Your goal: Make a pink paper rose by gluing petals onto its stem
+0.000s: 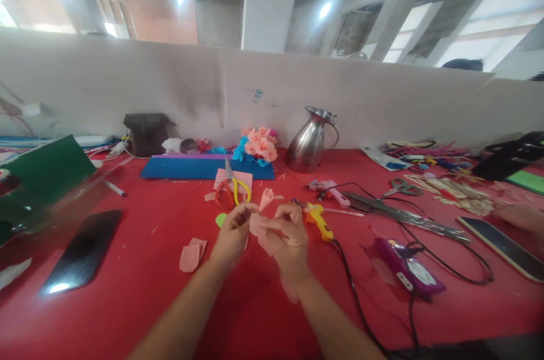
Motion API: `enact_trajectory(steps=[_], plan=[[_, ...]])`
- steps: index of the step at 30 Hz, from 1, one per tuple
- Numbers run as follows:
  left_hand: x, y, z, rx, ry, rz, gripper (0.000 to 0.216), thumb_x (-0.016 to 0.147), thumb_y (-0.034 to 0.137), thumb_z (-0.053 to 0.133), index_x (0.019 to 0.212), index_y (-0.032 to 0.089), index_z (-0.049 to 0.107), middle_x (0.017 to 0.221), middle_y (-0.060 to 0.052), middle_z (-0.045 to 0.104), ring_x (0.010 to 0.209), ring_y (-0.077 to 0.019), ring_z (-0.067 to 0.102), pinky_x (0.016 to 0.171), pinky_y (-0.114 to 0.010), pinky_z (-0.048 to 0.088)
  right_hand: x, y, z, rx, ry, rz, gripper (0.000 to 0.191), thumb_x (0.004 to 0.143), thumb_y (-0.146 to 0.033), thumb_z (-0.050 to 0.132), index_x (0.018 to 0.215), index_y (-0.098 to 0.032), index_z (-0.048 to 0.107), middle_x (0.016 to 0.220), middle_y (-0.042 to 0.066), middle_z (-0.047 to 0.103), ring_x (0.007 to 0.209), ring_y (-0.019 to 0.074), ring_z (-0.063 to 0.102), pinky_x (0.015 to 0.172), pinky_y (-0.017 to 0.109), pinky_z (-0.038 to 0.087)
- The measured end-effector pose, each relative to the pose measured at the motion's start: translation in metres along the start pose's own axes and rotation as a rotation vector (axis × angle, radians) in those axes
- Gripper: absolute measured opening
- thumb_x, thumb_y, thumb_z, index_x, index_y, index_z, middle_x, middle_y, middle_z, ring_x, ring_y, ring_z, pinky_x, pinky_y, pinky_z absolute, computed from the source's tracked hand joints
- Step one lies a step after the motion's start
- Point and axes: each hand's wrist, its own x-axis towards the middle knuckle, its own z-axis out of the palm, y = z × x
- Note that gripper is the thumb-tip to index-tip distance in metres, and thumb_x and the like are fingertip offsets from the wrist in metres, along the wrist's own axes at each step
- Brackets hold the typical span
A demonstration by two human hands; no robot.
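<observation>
Close together over the red table, my left hand [233, 234] and my right hand [292, 238] work on pink paper pieces. A small rolled pink paper flower bud [266, 199] stands up between my fingertips, its base pinched by my left hand. Just below it, a loose pink paper petal [256, 225] is gripped between the fingers of my right hand. More pink petals [196, 255] lie on the table left of my left wrist. Scissors [233, 184] with red and yellow handles rest on pink paper beyond my hands. A yellow glue gun [318, 221] lies right of my right hand.
A finished pink and blue paper bouquet [260, 145] stands by a steel jug [312, 140]. Phones [85, 249] lie at both sides. A purple power strip [408, 266] with black cables and long metal wires [403, 215] occupy the right. Another person's hand [521, 217] shows at the right edge.
</observation>
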Motion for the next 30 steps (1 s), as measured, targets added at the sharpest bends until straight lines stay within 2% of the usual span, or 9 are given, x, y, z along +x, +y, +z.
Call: enact_trajectory(steps=[13,24,30], plan=[[-0.0005,0.0,0.0007,0.038,-0.028,0.022,0.019,0.067,0.022,0.069,0.084,0.018,0.061,0.073,0.0,0.056,0.065,-0.0087,0.05,0.061,-0.02,0.038,0.0028,-0.0024,-0.0028,0.079,0.051,0.147,0.01,0.073,-0.02,0.065,0.071,-0.028,0.07,0.078,0.0,0.041,0.076,0.015,0.045,0.068,0.031,0.039],[-0.0002,-0.0041,-0.002,0.089,-0.024,0.035,0.018,0.07,0.023,0.067,0.085,0.018,0.061,0.074,0.0,0.055,0.064,-0.008,0.047,0.061,-0.02,0.035,0.0057,-0.0025,-0.0016,0.096,0.085,0.195,0.003,0.07,-0.023,0.069,0.071,-0.027,0.07,0.077,0.0,0.042,0.077,0.0153,0.045,0.07,0.031,0.039],[-0.0011,-0.0037,-0.0003,0.114,-0.014,0.04,0.015,0.069,0.021,0.067,0.082,0.018,0.06,0.069,0.002,0.054,0.063,-0.0076,0.046,0.061,-0.019,0.036,0.0048,0.0007,-0.0014,0.111,0.062,0.224,0.003,0.072,-0.024,0.067,0.073,-0.025,0.069,0.081,0.001,0.045,0.082,0.0165,0.047,0.075,0.033,0.041]])
